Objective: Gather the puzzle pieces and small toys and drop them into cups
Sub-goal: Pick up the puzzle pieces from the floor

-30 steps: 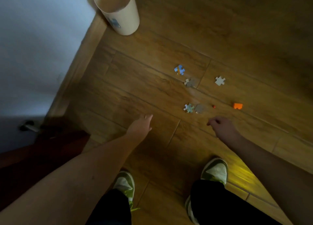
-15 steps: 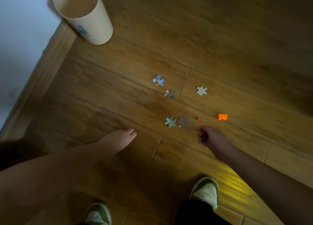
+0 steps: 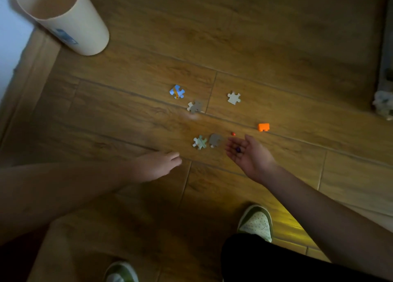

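- Dim wooden floor [image 3: 276, 47] holds our 5 puzzle pieces [image 3: 177, 91], an orange toy [image 3: 263, 127] and a red bead [image 3: 233, 134]; the cup [image 3: 70, 24] stands well apart.
- Our right hand [image 3: 247, 154] lies palm-up, spread, cradling a dark bead [image 3: 238, 149] that could roll off if tilted.
- Our left hand [image 3: 156, 164], fingers straight, holds nothing; a sweep might scatter pieces.

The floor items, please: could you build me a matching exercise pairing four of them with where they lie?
Things:
1. cup
2. orange block
3. blue piece
4. purple bead

Places:
A. in the open right palm
B. far left, by the wall
C. right of the small red bead
D. nearest the cup of all the pieces

Pairs: 1-B, 2-C, 3-D, 4-A
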Available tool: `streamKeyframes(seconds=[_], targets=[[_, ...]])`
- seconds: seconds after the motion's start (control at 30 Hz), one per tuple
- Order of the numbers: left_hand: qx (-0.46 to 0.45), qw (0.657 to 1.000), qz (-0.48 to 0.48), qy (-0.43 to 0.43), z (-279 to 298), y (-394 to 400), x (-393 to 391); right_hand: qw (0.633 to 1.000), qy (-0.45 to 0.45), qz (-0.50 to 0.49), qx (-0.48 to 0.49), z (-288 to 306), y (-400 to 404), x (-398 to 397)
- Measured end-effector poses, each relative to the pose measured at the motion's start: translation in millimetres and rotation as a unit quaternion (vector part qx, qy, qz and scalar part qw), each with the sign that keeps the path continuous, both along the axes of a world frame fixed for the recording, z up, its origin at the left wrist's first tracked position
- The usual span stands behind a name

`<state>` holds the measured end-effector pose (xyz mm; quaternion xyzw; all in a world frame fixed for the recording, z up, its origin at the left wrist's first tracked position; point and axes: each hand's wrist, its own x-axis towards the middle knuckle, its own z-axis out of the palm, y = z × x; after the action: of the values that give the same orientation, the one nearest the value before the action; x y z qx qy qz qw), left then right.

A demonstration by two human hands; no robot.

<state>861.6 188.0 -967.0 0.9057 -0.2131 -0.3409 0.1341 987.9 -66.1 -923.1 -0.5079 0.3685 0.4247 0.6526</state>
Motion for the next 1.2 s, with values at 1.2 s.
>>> streamKeyframes(seconds=[1.2], targets=[[0.007,0.993,0.076,-0.089,-3.1,-136.2,150.2,0.989,0.004,-0.145,-0.025,-17.6,-63.1,-18.0]])
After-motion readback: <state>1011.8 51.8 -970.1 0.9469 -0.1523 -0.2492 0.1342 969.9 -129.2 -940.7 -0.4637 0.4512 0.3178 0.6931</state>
